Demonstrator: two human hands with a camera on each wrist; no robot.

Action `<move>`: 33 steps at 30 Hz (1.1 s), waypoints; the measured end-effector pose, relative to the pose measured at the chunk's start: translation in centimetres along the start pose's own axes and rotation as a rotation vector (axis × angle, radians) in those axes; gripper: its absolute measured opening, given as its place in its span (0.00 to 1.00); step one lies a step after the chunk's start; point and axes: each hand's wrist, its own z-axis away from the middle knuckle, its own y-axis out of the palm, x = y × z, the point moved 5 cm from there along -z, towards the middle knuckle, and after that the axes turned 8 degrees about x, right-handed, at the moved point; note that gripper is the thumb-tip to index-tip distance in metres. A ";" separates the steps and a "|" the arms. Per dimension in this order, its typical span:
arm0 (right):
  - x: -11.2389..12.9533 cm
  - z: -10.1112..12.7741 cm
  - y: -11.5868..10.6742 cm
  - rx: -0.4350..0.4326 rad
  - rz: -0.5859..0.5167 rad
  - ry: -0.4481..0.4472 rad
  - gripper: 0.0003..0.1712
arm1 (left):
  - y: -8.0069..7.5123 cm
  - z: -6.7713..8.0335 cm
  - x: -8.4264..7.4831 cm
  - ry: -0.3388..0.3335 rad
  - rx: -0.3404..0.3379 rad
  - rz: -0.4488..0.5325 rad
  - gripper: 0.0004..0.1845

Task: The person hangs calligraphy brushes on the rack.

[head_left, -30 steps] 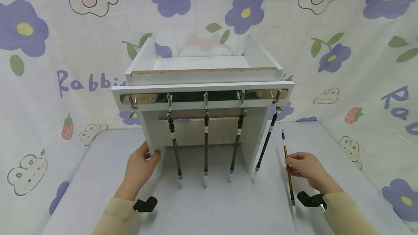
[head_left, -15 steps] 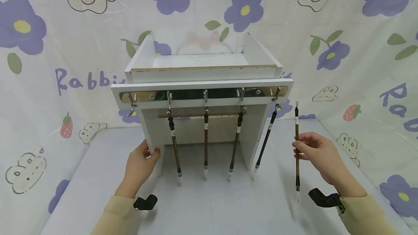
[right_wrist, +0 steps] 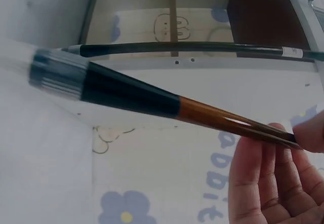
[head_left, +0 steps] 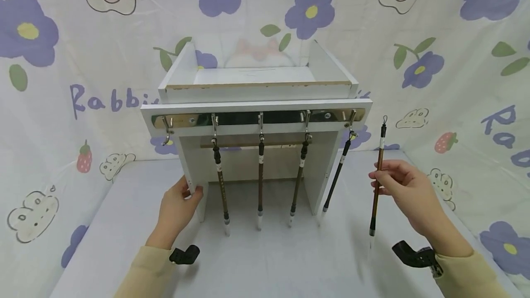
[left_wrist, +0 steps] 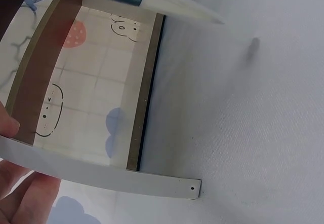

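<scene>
The right hand (head_left: 407, 192) pinches a brown calligraphy brush (head_left: 377, 182) upright above the table (head_left: 290, 266) (just right of the four brushes (head_left: 260, 178) hanging from the hook rail (head_left: 256, 120)), while the left hand (head_left: 178, 210) grips the white rack (head_left: 256, 98) by its left leg.

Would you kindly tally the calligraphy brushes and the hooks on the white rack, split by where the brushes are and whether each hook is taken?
Brushes hanging from hooks: 4
Brushes held upright in the right hand: 1
Hooks occupied: 4
Hooks empty: 1
Total: 5 brushes, 5 hooks on the white rack, whose leg the left hand grips.
</scene>
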 end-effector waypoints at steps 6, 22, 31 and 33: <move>1.1 0.3 0.0 -0.070 0.009 -0.053 0.15 | 0.0 0.0 0.0 0.000 -0.007 -0.005 0.25; 4.9 1.4 0.6 -0.175 -0.024 -0.353 0.12 | -0.1 -0.1 -0.3 -0.006 -0.009 -0.003 0.26; 6.5 2.0 1.8 -0.125 -0.187 -0.508 0.12 | 0.1 0.0 0.0 -0.007 -0.008 0.006 0.26; 7.0 2.1 2.2 -0.121 -0.174 -0.542 0.13 | 0.1 0.1 0.1 -0.008 -0.008 0.008 0.26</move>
